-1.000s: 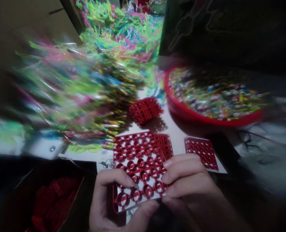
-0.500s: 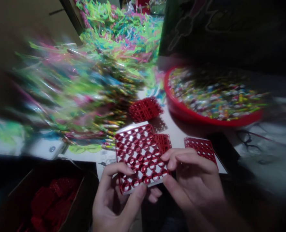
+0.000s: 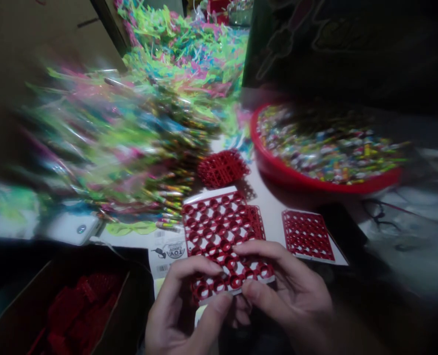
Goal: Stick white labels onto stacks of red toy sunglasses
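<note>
On my feed the grid (image 3: 219, 229) sits in front of the person, low in the middle of the view, tilted with its far end up and held between the two hands. It is red, with rows of round rings, and lies over a white card (image 3: 210, 195) that shows through the gaps and juts out along the far and near edges.

I see the left hand (image 3: 184, 308) grasping the near left part, index finger over the rings and thumb at the near edge. The right hand (image 3: 291, 288) grips the near right corner, index finger on top and thumb against the edge.

Just behind the grid's right side, more red lattice (image 3: 256, 222) shows partly. Beyond it a red bundle (image 3: 222, 169) rests on the desk (image 3: 269, 190). To the right I make out another red sheet (image 3: 308, 234) on a white backing. A printed paper (image 3: 170, 254) lies left of the grid.

Farther out, a red bowl (image 3: 278, 170) holds small colourful pieces (image 3: 333, 150); to the left, glossy tubes (image 3: 130, 138) pile up, blurred. Bright shreds (image 3: 193, 56) heap behind. Lower left, a box (image 3: 114, 304) holds red pieces (image 3: 71, 305).
</note>
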Motion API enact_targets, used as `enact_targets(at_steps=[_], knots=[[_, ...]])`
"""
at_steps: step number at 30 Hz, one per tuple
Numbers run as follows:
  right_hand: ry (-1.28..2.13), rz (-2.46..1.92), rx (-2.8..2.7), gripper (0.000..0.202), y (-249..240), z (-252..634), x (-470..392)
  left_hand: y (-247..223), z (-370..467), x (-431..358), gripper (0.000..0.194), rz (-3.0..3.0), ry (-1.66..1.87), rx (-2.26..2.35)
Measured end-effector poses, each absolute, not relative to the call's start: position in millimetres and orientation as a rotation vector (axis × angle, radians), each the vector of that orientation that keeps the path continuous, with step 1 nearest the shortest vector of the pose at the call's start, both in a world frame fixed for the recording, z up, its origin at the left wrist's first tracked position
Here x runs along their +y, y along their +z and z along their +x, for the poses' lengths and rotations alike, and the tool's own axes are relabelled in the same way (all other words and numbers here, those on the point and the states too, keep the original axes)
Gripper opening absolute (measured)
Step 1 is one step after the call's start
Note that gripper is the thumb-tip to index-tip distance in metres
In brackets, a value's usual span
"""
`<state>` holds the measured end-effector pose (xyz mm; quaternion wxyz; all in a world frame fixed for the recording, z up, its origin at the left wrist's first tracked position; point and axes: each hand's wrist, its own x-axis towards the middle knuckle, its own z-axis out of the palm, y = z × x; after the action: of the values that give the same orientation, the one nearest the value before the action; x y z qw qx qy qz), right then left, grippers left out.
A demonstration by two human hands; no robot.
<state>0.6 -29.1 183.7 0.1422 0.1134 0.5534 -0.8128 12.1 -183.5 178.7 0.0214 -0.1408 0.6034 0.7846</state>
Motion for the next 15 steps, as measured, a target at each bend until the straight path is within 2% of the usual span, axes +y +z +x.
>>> enact_targets(at_steps=[3, 8, 12, 15], knots=[[-2.334, 0.328, 1.527, 0.026, 185, -5, -17, 175, 10, -201, 0.013, -0.214, 2.341, 1.791], [-2.197, 0.133, 1.827, 0.023, 185, -8, 0, 171, 10, -215, 0.022, -0.116, 2.286, 1.523], [-2.116, 0.132, 1.884, 0.035, 191, -6, 1, 167, 10, -222, 0.027, -0.182, 2.170, 1.828], [-2.028, 0.152, 2.080, 0.028, 191, 2, -7, 168, 7, -219, 0.027, -0.201, 2.166, 2.047]])
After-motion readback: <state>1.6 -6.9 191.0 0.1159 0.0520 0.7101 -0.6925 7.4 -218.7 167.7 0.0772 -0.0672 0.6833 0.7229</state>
